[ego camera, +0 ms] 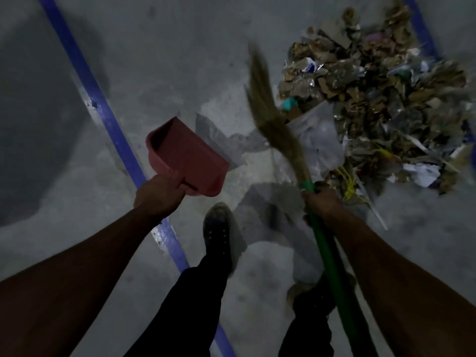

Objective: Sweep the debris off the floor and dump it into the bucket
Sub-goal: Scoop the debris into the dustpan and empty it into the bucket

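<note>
Left of the blue floor line (113, 130), nearest: left hand (159, 194) curled tight round handle of red dustpan (188, 155), pan held off floor, mouth tilted up. Right of line: right hand (320, 200) gripping green broom (278, 130), bristles blurred. Farther right of line: debris pile (381, 99) heaped on grey floor (180, 60).
</note>
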`<state>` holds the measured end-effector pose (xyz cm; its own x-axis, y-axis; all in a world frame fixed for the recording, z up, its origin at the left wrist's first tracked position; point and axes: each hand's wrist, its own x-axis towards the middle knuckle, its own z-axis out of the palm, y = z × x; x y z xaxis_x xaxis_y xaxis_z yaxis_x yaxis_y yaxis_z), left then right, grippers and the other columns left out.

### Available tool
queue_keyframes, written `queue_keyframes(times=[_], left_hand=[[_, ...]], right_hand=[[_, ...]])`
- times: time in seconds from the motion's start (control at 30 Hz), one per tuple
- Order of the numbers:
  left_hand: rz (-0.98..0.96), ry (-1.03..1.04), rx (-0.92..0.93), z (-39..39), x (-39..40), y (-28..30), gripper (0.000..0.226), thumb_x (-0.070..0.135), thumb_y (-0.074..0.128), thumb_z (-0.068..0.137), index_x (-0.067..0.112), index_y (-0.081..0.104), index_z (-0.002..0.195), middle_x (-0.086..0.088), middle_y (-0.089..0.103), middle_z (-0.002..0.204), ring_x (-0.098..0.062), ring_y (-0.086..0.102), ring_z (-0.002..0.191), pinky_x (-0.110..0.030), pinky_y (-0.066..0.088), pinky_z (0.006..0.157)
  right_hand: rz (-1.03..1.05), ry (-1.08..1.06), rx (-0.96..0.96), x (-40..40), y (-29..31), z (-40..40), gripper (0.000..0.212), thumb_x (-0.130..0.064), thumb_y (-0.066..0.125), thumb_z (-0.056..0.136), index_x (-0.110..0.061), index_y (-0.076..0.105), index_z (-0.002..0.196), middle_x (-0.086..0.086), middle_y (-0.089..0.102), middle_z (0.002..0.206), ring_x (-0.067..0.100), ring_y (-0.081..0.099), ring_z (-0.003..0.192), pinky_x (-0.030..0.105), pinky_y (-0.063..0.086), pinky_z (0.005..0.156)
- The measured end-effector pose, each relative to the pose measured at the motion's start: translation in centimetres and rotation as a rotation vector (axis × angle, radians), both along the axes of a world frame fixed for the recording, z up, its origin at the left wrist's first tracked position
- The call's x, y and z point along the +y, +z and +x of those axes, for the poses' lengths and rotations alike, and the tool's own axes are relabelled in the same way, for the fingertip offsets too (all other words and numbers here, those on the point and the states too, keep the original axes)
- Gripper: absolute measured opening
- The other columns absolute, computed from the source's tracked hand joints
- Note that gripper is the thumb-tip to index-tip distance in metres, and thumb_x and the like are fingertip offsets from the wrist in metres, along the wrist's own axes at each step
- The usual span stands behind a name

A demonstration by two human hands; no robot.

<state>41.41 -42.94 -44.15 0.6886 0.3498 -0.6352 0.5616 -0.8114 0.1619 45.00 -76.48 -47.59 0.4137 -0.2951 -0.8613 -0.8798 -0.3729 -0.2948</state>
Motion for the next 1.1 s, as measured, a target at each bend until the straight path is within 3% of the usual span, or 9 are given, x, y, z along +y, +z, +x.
queue_keyframes(times=[0.13, 0.27, 0.4, 0.5, 0.53, 0.67, 0.8, 1.0, 1.1], left_hand=[[-0.026, -0.164, 0.014, 0.6, -1.3, -0.3, 0.022, 0.032, 0.048, 0.087, 0.027, 0.055, 0.108, -0.009, 0.051, 0.090, -0.031, 0.052, 0.082, -0.031, 0.035, 0.069], [-0.030, -0.190, 0.023, 1.0, -2.8, -0.2, 0.016, 0.035, 0.048, 0.088, 0.025, 0.054, 0.099, -0.006, 0.048, 0.084, -0.032, 0.058, 0.083, -0.031, 0.036, 0.068], [-0.062, -0.071, -0.029, 0.7, -5.4, 1.1, 0.023, 0.033, 0.056, 0.086, 0.021, 0.049, 0.068, -0.015, 0.062, 0.082, -0.019, 0.051, 0.057, -0.027, 0.036, 0.056], [-0.076, -0.067, 0.019, 0.2, -7.5, 2.0, 0.017, 0.038, 0.053, 0.086, 0.022, 0.058, 0.084, -0.019, 0.064, 0.100, -0.032, 0.063, 0.080, -0.030, 0.040, 0.065], [-0.072, -0.067, 0.036, 0.1, -8.4, 2.4, 0.025, 0.043, 0.052, 0.085, 0.020, 0.058, 0.090, -0.019, 0.064, 0.101, -0.033, 0.062, 0.083, -0.031, 0.040, 0.067], [-0.059, 0.020, -0.007, -0.6, -12.4, 3.4, 0.037, 0.034, 0.058, 0.086, 0.023, 0.040, 0.057, -0.011, 0.063, 0.070, -0.032, 0.061, 0.070, -0.034, 0.044, 0.065], [-0.053, 0.104, 0.003, -1.2, -16.7, 4.2, 0.035, 0.028, 0.062, 0.083, 0.022, 0.043, 0.053, 0.005, 0.048, 0.052, -0.034, 0.065, 0.068, -0.039, 0.052, 0.070], [-0.036, 0.206, 0.061, -2.7, -21.9, 3.8, 0.033, 0.046, 0.057, 0.082, 0.016, 0.050, 0.069, -0.017, 0.062, 0.084, -0.035, 0.064, 0.080, -0.042, 0.053, 0.076], [-0.014, 0.207, 0.092, -3.6, -23.8, 3.2, 0.035, 0.042, 0.058, 0.084, 0.015, 0.046, 0.064, -0.012, 0.056, 0.078, -0.028, 0.055, 0.069, -0.033, 0.045, 0.065]], right_hand=[[-0.055, -0.090, -0.078, -3.9, 0.2, 1.5, 0.028, -0.024, 0.061, 0.095, 0.003, 0.054, 0.098, 0.015, 0.052, 0.072, 0.027, 0.054, 0.055, 0.036, 0.049, 0.050], [-0.099, -0.050, -0.182, -5.9, 2.0, 1.7, 0.027, -0.027, 0.061, 0.094, -0.003, 0.059, 0.105, 0.017, 0.057, 0.076, 0.029, 0.058, 0.054, 0.037, 0.052, 0.051], [0.009, 0.127, -0.202, -6.0, 5.1, -2.1, 0.018, -0.031, 0.058, 0.096, -0.017, 0.057, 0.108, 0.009, 0.058, 0.072, 0.022, 0.059, 0.047, 0.024, 0.046, 0.040], [0.007, 0.388, -0.146, -6.6, 6.2, -5.4, 0.022, -0.033, 0.058, 0.096, -0.021, 0.059, 0.113, 0.001, 0.064, 0.077, 0.005, 0.061, 0.044, 0.014, 0.039, 0.035], [0.020, 0.450, -0.103, -7.1, 6.4, -6.3, 0.026, -0.034, 0.057, 0.096, -0.020, 0.060, 0.117, 0.001, 0.066, 0.082, 0.003, 0.061, 0.047, 0.012, 0.040, 0.037], [0.008, 0.636, 0.086, -11.6, 6.1, -7.6, 0.036, -0.036, 0.057, 0.095, -0.015, 0.061, 0.123, 0.012, 0.068, 0.111, 0.027, 0.067, 0.094, 0.031, 0.056, 0.076], [-0.074, 0.625, 0.130, -18.4, 5.0, -5.2, 0.029, -0.033, 0.056, 0.097, -0.012, 0.060, 0.116, 0.011, 0.065, 0.089, 0.028, 0.068, 0.067, 0.030, 0.052, 0.053], [-0.182, 0.645, -0.003, -25.7, 3.7, 0.5, 0.028, -0.031, 0.058, 0.096, -0.006, 0.061, 0.109, 0.010, 0.064, 0.075, 0.022, 0.063, 0.043, 0.022, 0.040, 0.036], [-0.142, 0.589, -0.093, -27.6, 3.6, 1.6, 0.029, -0.031, 0.058, 0.096, -0.009, 0.058, 0.114, 0.013, 0.064, 0.077, 0.021, 0.060, 0.040, 0.023, 0.042, 0.035]])
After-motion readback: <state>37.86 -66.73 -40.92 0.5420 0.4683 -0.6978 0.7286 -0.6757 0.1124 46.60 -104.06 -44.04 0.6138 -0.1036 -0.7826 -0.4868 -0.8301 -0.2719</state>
